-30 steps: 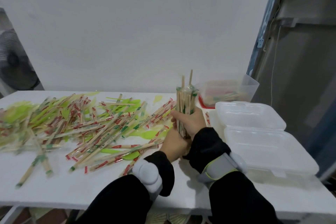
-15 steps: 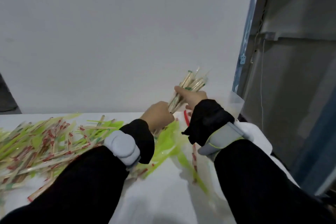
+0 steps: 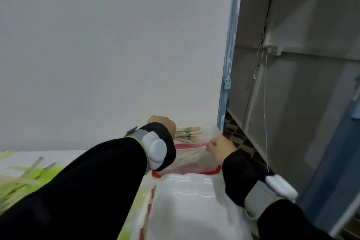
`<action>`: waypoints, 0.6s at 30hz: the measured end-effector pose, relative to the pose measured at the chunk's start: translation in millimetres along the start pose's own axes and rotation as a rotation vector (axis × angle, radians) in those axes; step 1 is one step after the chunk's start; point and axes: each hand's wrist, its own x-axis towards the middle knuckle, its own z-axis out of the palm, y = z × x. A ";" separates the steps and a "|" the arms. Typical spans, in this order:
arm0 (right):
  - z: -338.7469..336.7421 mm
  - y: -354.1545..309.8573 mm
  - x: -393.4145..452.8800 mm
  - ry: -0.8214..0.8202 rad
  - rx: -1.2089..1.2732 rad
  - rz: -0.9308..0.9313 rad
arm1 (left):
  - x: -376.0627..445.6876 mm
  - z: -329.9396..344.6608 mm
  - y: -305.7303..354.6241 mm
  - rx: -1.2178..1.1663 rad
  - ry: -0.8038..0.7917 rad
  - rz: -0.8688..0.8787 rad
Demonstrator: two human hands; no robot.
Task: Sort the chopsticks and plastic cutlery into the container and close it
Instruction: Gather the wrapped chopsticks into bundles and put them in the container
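My left hand is closed around a bundle of wrapped chopsticks, held level above the clear plastic container at the table's far right corner. The bundle's ends stick out to the right of my fist. The container stands on a red base and holds more chopsticks inside. My right hand pinches the container's near right rim. My left sleeve hides the container's left side.
An open white foam clamshell box lies just in front of the container. Loose wrapped chopsticks and green plastic cutlery cover the table at the left. The table ends at the right beside a blue frame and a grey panel with a hanging cable.
Both hands moved right and forward from the pile to the container. The bundle went from tilted upright to level, now in my left hand alone. My right hand let go and took the rim.
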 end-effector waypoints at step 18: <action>7.4 -28.1 24.3 -0.044 -0.400 -0.061 | 43.5 41.6 5.0 -0.179 -0.125 0.045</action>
